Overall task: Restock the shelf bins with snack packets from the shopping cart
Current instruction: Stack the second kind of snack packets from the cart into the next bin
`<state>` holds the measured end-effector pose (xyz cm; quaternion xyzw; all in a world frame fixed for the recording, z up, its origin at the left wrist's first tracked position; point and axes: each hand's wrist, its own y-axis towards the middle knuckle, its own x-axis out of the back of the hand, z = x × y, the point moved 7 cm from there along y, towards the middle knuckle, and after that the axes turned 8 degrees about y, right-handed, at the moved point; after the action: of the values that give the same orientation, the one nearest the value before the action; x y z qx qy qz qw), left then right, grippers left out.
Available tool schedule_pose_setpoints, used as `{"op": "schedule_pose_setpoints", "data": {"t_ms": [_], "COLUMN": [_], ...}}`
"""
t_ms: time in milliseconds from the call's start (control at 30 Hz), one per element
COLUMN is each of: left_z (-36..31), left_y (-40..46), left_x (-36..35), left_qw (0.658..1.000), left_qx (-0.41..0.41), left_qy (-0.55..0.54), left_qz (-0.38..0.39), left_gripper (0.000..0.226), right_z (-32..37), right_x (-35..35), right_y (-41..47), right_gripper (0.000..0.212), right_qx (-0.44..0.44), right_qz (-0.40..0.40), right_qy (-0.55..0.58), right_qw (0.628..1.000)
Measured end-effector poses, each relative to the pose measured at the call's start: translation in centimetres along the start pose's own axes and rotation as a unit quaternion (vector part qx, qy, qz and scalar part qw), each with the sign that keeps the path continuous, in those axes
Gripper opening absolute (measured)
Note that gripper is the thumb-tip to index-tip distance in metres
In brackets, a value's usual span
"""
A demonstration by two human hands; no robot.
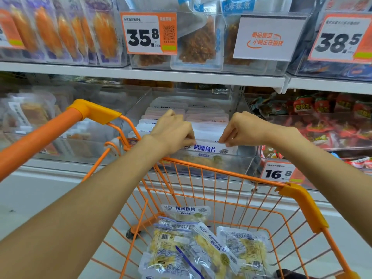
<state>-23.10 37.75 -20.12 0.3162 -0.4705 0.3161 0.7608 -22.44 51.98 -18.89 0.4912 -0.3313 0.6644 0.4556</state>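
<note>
A clear shelf bin (237,164) on the middle shelf holds rows of white and blue fish-snack packets. My left hand (174,130) and my right hand (244,128) both pinch the top edge of the front packet (207,148), which stands upright at the bin's front. Below, the orange shopping cart (227,174) holds several more of the same packets (193,244), lying flat and overlapping.
The cart's orange handle (40,135) crosses at the left. Neighbouring bins hold pale packets on the left (30,115) and red packets on the right (322,121). Price tags read 35.8 (149,33), 38.5 (340,39) and 16.8 (278,174). The upper shelf edge (141,74) runs overhead.
</note>
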Motion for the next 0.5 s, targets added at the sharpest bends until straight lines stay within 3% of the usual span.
{"op": "schedule_pose_setpoints", "data": {"t_ms": [400, 500], "left_z": [-0.6, -0.7], "left_y": [0.0, -0.9], "left_x": [-1.0, -0.1], "left_qw": [0.992, 0.992], "left_qx": [0.043, 0.064], "left_qy": [-0.016, -0.043], "left_qz": [0.114, 0.102], "left_gripper": [0.036, 0.036], "right_z": [0.1, -0.4], "right_x": [-1.9, -1.4], "right_y": [-0.8, -2.1], "right_gripper": [0.026, 0.029], "right_qx": [-0.014, -0.021], "right_qz": [-0.019, -0.054], "right_qy": [0.006, 0.056], "right_qw": [1.0, 0.997]}}
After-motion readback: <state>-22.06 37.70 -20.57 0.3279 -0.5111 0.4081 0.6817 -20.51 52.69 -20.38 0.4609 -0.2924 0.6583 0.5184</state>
